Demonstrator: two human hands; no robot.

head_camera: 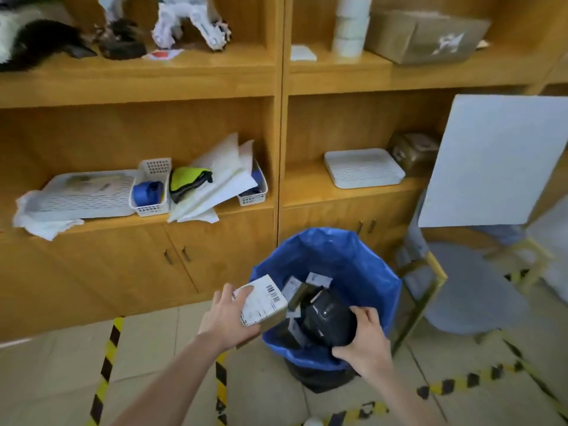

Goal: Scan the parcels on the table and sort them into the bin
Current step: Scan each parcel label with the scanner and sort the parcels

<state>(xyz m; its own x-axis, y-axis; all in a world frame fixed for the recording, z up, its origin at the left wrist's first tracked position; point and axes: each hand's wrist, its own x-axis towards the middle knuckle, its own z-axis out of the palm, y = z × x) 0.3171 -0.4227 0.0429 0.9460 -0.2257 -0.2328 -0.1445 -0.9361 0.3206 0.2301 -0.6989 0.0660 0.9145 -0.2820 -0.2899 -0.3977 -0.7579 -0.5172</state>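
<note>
My left hand point(226, 315) grips a small parcel box point(264, 301) with a white barcode label, held over the left rim of the bin point(353, 259). The bin stands on the floor and is lined with a blue bag. Several labelled parcels point(302, 290) lie inside it. My right hand point(367, 342) grips a black handheld scanner point(327, 318) above the bin's near right side, its head turned toward the box.
Wooden shelving with cabinet doors point(175, 256) stands behind the bin, holding white baskets, papers and cardboard boxes. A grey chair point(467, 287) with a white board point(498, 161) leaning on it stands right of the bin. Yellow-black tape point(106, 364) marks the tiled floor.
</note>
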